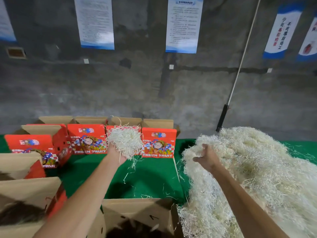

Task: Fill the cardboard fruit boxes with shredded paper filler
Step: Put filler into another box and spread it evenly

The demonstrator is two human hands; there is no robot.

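A row of red fruit boxes point(158, 144) printed "FRESH FRUIT" stands at the back of the green table point(147, 177). My left hand point(118, 154) grips a clump of white shredded paper point(126, 140) and holds it up in front of one of these boxes. A big pile of shredded paper point(248, 169) covers the table's right side. My right hand point(206, 159) reaches into the pile's left edge, fingers curled among the strands.
More open cardboard boxes point(29, 191) stand at the left, and another one point(137, 213) sits near the front edge. Loose strands lie scattered on the green cloth. A grey concrete wall with posters rises behind, and a white pole point(240, 66) leans against it.
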